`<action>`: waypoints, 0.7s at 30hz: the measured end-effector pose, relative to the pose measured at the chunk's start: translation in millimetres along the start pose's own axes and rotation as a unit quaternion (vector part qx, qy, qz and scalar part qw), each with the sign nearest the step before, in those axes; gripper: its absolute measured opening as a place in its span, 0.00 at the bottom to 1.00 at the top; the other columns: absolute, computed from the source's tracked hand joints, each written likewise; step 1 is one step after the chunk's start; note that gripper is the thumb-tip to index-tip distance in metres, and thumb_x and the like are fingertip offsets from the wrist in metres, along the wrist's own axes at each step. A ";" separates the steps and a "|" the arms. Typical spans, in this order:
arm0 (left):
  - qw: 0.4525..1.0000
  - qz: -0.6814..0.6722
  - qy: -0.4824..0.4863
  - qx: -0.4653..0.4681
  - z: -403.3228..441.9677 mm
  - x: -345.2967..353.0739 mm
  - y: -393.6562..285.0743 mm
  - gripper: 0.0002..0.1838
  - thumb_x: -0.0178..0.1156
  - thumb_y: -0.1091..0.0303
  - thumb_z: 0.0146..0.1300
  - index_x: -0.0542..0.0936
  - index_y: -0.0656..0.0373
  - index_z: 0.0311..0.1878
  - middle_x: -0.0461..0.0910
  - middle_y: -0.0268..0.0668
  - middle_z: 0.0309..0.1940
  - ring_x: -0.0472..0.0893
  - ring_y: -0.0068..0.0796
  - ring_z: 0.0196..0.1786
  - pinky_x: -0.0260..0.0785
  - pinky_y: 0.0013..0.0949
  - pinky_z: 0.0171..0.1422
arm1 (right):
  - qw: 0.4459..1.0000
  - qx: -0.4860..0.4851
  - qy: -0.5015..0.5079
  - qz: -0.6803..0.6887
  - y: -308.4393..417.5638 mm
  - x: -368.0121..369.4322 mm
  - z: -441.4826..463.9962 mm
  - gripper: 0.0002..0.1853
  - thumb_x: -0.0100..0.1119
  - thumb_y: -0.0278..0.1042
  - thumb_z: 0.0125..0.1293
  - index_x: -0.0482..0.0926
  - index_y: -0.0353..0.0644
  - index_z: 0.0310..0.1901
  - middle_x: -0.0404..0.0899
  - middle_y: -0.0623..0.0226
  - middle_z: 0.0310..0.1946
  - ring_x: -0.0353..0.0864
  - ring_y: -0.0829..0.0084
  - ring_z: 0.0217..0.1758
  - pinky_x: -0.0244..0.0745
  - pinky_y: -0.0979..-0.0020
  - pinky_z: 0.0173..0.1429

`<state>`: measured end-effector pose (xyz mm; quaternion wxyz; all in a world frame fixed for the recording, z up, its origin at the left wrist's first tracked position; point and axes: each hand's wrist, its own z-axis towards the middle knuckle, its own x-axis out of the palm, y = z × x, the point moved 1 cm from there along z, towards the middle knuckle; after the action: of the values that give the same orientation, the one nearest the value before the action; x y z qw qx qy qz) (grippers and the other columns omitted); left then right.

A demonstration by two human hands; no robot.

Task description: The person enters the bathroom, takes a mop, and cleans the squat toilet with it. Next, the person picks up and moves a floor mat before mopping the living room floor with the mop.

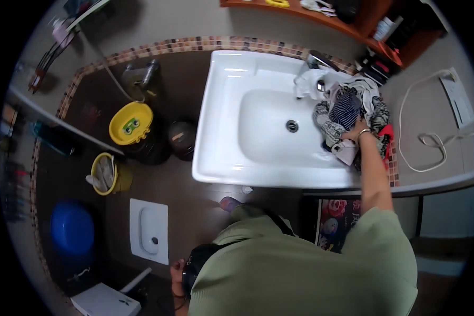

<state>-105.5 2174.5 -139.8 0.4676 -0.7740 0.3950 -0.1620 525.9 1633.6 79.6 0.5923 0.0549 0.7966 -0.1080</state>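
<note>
A heap of clothes point(376, 102) in grey, white and black patterns lies on the right side of the white sink point(224, 118). My right hand point(355, 129) reaches into it, its fingers closed on a navy striped garment point(344, 109). A bit of red cloth point(388, 131) sticks out at the heap's right edge. White cloth point(308, 84) lies by the faucet point(321, 60). Down at my side, my left hand point(178, 270) is loosely curled beside a black bag point(195, 262), with nothing visible in it.
An orange-brown shelf point(326, 18) hangs above the sink. On the floor to the left are a yellow basin point(130, 111), a yellow bucket point(122, 181) with cloths, a blue tub point(72, 226) and a squat toilet point(149, 231). A white cable point(403, 113) hangs on the right.
</note>
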 end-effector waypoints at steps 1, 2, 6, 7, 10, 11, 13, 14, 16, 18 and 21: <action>0.999 0.002 -0.016 -0.037 -1.4 -4.4 -4.7 0.07 0.56 0.68 0.60 0.76 0.61 0.30 0.76 0.30 0.26 0.73 0.19 0.29 0.67 0.24 0.34 | 0.997 -0.016 0.067 -0.022 13.1 -25.9 -11.7 0.72 0.71 0.60 0.20 0.39 0.35 0.65 0.57 0.45 0.60 0.60 0.57 0.63 0.57 0.70 0.64; 0.997 0.002 -0.028 -0.071 0.2 -6.1 -14.1 0.06 0.55 0.69 0.60 0.75 0.61 0.31 0.75 0.30 0.25 0.72 0.18 0.29 0.67 0.24 0.34 | 0.995 -0.029 0.086 -0.036 15.8 -44.5 -8.2 0.68 0.70 0.61 0.22 0.43 0.35 0.65 0.62 0.47 0.58 0.63 0.59 0.61 0.58 0.69 0.64; 0.997 -0.016 -0.063 -0.041 -25.7 -22.4 -9.2 0.04 0.53 0.71 0.61 0.75 0.60 0.34 0.75 0.30 0.25 0.72 0.18 0.29 0.66 0.23 0.33 | 0.984 -0.086 -0.029 -0.153 73.6 -122.5 -50.0 0.34 0.67 0.52 0.39 0.75 0.40 0.48 0.74 0.54 0.47 0.77 0.60 0.44 0.70 0.67 0.51; 0.998 -0.037 -0.020 -0.045 -27.7 -45.0 26.9 0.04 0.53 0.71 0.61 0.75 0.60 0.34 0.74 0.30 0.25 0.72 0.17 0.29 0.66 0.22 0.34 | 0.973 -0.183 -0.113 -0.078 93.7 -121.9 -53.9 0.29 0.66 0.48 0.42 0.75 0.42 0.46 0.76 0.56 0.44 0.77 0.59 0.41 0.70 0.64 0.50; 0.999 0.005 0.023 -0.022 -46.0 -76.4 111.6 0.04 0.53 0.71 0.60 0.75 0.60 0.32 0.74 0.29 0.24 0.71 0.17 0.28 0.66 0.23 0.33 | 0.913 -0.322 -0.213 0.133 154.2 -105.5 -51.4 0.21 0.63 0.41 0.47 0.74 0.47 0.45 0.76 0.58 0.41 0.76 0.58 0.40 0.71 0.59 0.46; 0.998 0.066 0.023 0.006 -51.9 -74.7 114.9 0.05 0.54 0.71 0.60 0.75 0.59 0.29 0.73 0.27 0.23 0.70 0.17 0.27 0.66 0.24 0.33 | 0.912 -0.325 -0.211 0.133 162.0 -95.6 -39.1 0.21 0.63 0.41 0.47 0.74 0.47 0.45 0.76 0.58 0.41 0.76 0.58 0.40 0.71 0.59 0.46; 0.996 0.074 -0.026 -0.053 -66.3 -67.7 105.3 0.06 0.55 0.70 0.60 0.75 0.59 0.28 0.73 0.27 0.23 0.71 0.18 0.27 0.66 0.25 0.32 | 0.859 -0.311 -0.407 0.013 178.7 -76.7 -17.8 0.20 0.60 0.35 0.48 0.73 0.47 0.45 0.75 0.59 0.41 0.73 0.57 0.44 0.70 0.59 0.43; 0.993 0.067 -0.053 -0.085 -73.6 -61.5 97.2 0.06 0.55 0.70 0.59 0.75 0.59 0.28 0.73 0.27 0.22 0.71 0.18 0.27 0.66 0.26 0.32 | 0.865 -0.312 -0.393 0.012 179.7 -71.7 -8.4 0.20 0.61 0.34 0.47 0.73 0.45 0.45 0.73 0.58 0.42 0.72 0.55 0.46 0.70 0.59 0.45; 0.988 0.064 -0.090 -0.106 -88.5 -42.5 55.1 0.07 0.55 0.69 0.59 0.76 0.59 0.27 0.73 0.26 0.22 0.71 0.19 0.27 0.66 0.27 0.32 | 0.878 -0.327 -0.351 -0.011 172.2 -61.6 12.9 0.19 0.61 0.31 0.45 0.73 0.44 0.43 0.72 0.56 0.39 0.71 0.55 0.46 0.69 0.60 0.48; 0.966 -0.108 -0.060 -0.225 -102.2 -56.1 90.3 0.08 0.55 0.67 0.60 0.77 0.59 0.28 0.74 0.28 0.21 0.73 0.20 0.26 0.66 0.31 0.30 | 0.831 -0.357 -0.426 0.028 161.4 -56.8 22.0 0.15 0.56 0.37 0.54 0.74 0.40 0.43 0.76 0.55 0.39 0.75 0.58 0.43 0.70 0.62 0.44; 0.825 0.533 -0.106 -0.157 -162.7 -63.1 140.4 0.19 0.50 0.49 0.57 0.80 0.55 0.36 0.77 0.48 0.28 0.78 0.44 0.36 0.70 0.43 0.39 | 0.946 -0.128 -0.278 0.103 120.6 -49.9 65.2 0.18 0.53 0.43 0.58 0.75 0.38 0.45 0.79 0.55 0.35 0.78 0.58 0.36 0.71 0.61 0.43</action>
<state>-311.0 2090.5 -169.0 0.3927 -0.5180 0.7141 0.2599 627.2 1737.2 96.4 0.8003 0.0276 0.5972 0.0457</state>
